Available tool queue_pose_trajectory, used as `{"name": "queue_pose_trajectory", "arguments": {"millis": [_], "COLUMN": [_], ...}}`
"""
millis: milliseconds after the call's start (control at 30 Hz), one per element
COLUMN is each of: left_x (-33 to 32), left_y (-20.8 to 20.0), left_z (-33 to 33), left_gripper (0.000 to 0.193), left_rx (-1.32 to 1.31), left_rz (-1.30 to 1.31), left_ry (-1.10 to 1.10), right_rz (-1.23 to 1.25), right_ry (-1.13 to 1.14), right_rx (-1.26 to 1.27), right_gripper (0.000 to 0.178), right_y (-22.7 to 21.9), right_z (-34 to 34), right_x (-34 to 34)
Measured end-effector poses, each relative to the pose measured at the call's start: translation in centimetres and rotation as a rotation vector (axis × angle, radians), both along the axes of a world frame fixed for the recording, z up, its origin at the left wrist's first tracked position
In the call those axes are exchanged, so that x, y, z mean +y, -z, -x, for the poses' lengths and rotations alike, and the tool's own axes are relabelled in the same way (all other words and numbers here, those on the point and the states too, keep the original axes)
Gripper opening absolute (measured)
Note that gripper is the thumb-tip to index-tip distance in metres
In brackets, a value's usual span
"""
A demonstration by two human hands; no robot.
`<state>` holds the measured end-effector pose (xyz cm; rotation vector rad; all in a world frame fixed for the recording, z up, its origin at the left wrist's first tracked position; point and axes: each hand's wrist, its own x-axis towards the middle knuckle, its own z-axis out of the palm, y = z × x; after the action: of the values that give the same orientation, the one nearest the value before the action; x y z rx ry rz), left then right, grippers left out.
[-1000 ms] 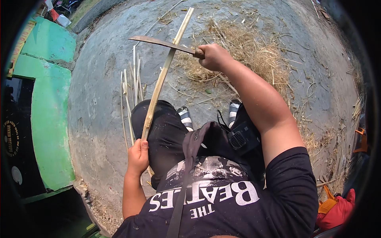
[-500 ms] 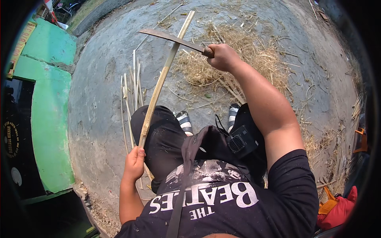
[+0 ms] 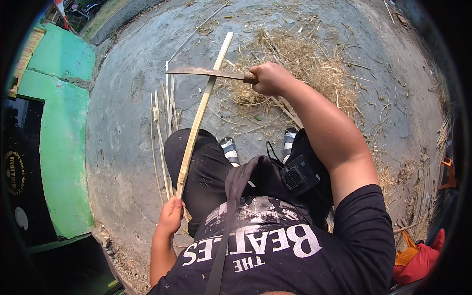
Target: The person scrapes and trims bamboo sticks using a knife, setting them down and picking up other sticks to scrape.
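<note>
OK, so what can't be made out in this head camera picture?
In the head view:
Knife handle: mostly hidden inside the right hand.
Lower end of the bamboo strip: hidden by the left hand.
Tip of the knife blade: blurred.
Striped footwear: heels hidden by black trousers.

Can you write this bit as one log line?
left hand: holding pale strip; right hand: holding knife; blade: across strip; shavings: on ground

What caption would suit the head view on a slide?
Left hand grips a pale strip; right hand holds a curved knife across it.
</note>
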<state>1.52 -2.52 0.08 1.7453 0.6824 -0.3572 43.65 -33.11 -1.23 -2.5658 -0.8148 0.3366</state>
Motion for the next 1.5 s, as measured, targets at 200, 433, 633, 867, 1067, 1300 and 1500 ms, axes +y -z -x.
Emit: {"name": "queue_pose_trajectory", "arguments": {"millis": [200, 433, 633, 867, 1067, 1300, 1500], "left_x": [-0.3, 0.7, -0.3, 1.4, 0.7, 1.5, -1.0], "left_y": [1.0, 1.2, 1.1, 1.7, 1.7, 2.9, 1.3], "left_z": [0.0, -0.5, -0.8, 0.0, -1.0, 0.1, -1.6], "left_gripper": [0.044, 0.044, 0.045, 0.043, 0.044, 0.046, 0.046], "left_rx": [-0.163, -0.091, -0.250, -0.051, -0.138, -0.109, -0.307], "left_rz": [-0.492, -0.373, -0.444, -0.108, -0.276, -0.225, -0.549], "left_ry": [0.179, 0.182, 0.198, 0.088, 0.160, 0.136, 0.201], "right_rz": [0.002, -0.151, -0.136, -0.090, -0.253, -0.076, -0.105], "right_ry": [-0.279, -0.118, 0.023, -0.171, 0.261, -0.290, 0.126], "right_rx": [-0.045, -0.029, -0.044, -0.215, -0.011, -0.289, 0.145], "right_gripper": [0.020, 0.017, 0.015, 0.013, 0.021, 0.013, 0.023], "right_y": [-1.4, -0.9, 0.6, -1.2, 2.2, -2.0, -1.2], "right_z": [2.0, 2.0, -0.3, 2.4, -3.1, 2.1, -2.5], "right_x": [1.1, 0.8, 0.0, 1.3, -1.9, 2.1, -1.7]}}
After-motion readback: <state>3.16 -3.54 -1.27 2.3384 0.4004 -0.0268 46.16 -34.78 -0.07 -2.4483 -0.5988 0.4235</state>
